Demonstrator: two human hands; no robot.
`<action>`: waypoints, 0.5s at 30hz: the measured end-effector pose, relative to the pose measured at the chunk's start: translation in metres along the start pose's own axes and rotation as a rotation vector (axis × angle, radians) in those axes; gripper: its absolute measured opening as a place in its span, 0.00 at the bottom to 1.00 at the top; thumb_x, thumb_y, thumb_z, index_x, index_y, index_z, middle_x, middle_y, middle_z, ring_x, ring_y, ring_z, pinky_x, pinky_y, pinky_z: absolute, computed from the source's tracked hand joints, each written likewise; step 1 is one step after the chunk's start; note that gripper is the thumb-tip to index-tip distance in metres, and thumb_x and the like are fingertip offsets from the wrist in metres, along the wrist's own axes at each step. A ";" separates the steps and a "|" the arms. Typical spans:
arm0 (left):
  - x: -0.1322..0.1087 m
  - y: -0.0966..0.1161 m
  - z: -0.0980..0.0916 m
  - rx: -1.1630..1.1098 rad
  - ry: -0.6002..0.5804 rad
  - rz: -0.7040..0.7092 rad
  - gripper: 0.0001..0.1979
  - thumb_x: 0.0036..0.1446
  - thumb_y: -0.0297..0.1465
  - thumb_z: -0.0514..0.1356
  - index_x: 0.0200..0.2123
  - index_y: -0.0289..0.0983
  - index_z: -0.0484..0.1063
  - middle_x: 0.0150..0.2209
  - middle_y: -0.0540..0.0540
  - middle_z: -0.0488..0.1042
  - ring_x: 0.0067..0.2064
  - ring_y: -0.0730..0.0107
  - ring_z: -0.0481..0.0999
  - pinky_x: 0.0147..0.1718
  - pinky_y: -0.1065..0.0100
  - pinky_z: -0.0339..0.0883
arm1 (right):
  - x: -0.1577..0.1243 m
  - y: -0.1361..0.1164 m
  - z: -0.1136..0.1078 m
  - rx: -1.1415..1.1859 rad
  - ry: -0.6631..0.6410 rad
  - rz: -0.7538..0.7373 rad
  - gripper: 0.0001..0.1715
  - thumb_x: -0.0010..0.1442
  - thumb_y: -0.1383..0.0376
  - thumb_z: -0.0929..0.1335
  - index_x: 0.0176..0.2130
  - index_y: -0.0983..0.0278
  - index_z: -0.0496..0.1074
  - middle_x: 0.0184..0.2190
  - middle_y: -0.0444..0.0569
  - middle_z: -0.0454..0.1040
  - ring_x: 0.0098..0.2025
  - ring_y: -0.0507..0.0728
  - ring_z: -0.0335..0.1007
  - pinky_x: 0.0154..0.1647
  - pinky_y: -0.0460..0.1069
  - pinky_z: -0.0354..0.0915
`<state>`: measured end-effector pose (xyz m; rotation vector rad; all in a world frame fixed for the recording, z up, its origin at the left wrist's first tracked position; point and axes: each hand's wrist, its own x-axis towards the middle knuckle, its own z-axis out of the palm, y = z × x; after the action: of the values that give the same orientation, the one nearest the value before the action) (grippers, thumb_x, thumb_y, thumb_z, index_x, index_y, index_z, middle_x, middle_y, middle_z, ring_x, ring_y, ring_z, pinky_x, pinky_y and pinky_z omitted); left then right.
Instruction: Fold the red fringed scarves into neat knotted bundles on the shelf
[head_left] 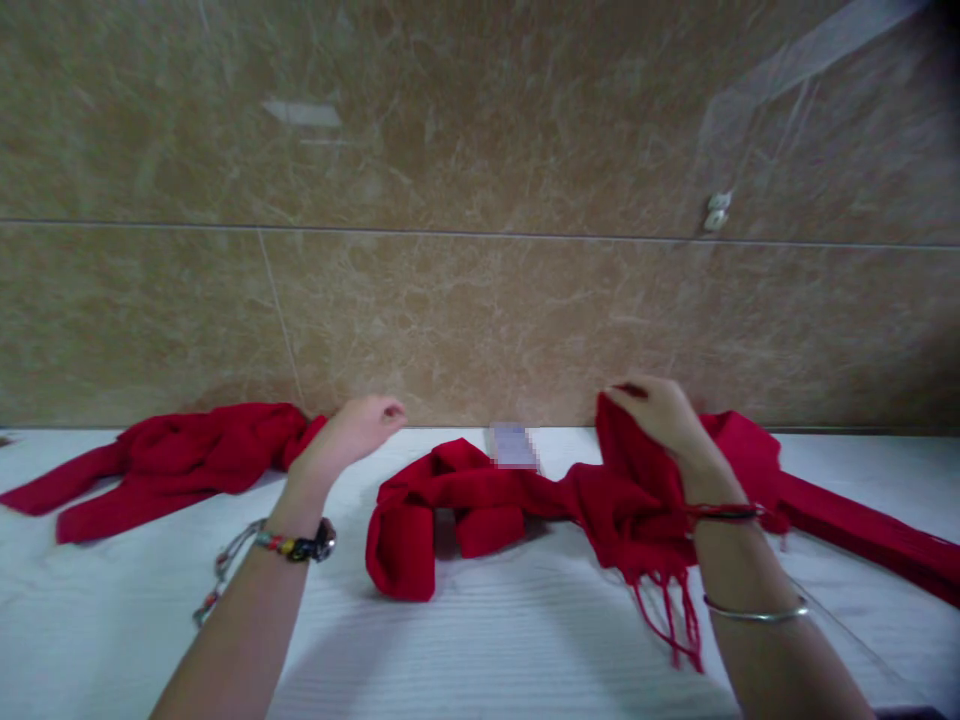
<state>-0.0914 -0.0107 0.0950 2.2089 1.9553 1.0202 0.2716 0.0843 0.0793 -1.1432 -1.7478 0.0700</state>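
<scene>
A red scarf with a fringe lies bunched and looped across the white surface in front of me. My right hand pinches its upper edge, lifting that part toward the wall. The fringe hangs down beside my right wrist. My left hand is raised at the scarf's left, apart from it, with fingers curled together and nothing visible in them. Behind that wrist a second red cloth lies crumpled, two flat ends pointing left. To the right, partly hidden by my right arm, is more red fabric.
A small blurred card or packet lies against the wall behind the scarf. The brown marble-patterned wall rises at the back edge of the white table. A long flat red strip runs to the right edge. A socket-like fitting is on the wall.
</scene>
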 end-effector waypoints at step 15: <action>-0.004 0.084 0.100 -0.899 -0.183 -0.068 0.05 0.53 0.29 0.56 0.30 0.33 0.65 0.30 0.47 0.71 0.33 0.72 0.73 0.37 0.67 0.67 | -0.025 -0.096 0.038 0.017 -0.146 -0.192 0.07 0.52 0.68 0.65 0.29 0.63 0.74 0.28 0.47 0.76 0.30 0.53 0.70 0.32 0.45 0.62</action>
<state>0.0299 0.0074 0.0502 1.6275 1.1267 1.2805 0.1810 0.0298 0.0929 -0.9736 -1.9752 0.0525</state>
